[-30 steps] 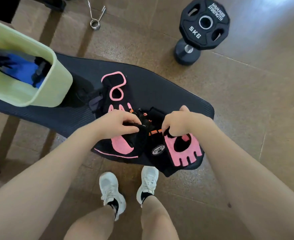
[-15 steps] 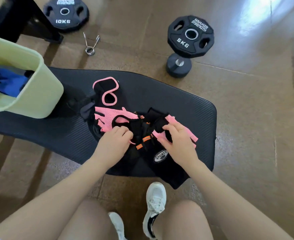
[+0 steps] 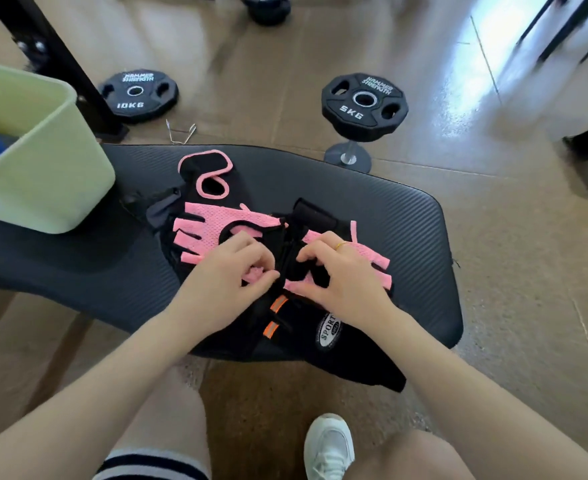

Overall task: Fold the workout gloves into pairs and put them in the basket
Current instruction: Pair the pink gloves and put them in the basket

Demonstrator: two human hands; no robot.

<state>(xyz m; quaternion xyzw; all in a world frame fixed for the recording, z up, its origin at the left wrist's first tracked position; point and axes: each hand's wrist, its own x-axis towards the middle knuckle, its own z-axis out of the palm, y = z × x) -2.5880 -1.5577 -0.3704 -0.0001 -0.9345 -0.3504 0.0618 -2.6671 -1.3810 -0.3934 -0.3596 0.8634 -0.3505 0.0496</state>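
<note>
**Pink gloves pinched at the middle of the mat**

A dark ribbed mat [image 3: 389, 216] is spread over the brown floor [image 3: 493, 237], and on its left end a pale green basket [image 3: 43, 174] is stood, with something blue seen inside it (too little shows to say what). Behind the mat, a 10 kg weight plate [image 3: 138, 95] is laid flat on the floor, and a 5 kg plate [image 3: 363, 105] is carried on a short stand.

A heap of gloves is gathered at the middle of the mat. A black glove with a white sports badge [image 3: 327, 329] and orange tabs is draped over the near edge. A pink mesh glove [image 3: 216, 225] is laid flat to the left, fingers pointing left; a second pink glove [image 3: 372, 258] is spread to the right.

The left hand [image 3: 226, 282] is curled, its grip pinching pink fabric at the wrist end of the left glove. The right hand [image 3: 344, 275], ringed, is pinching the right glove's black strap.
</note>
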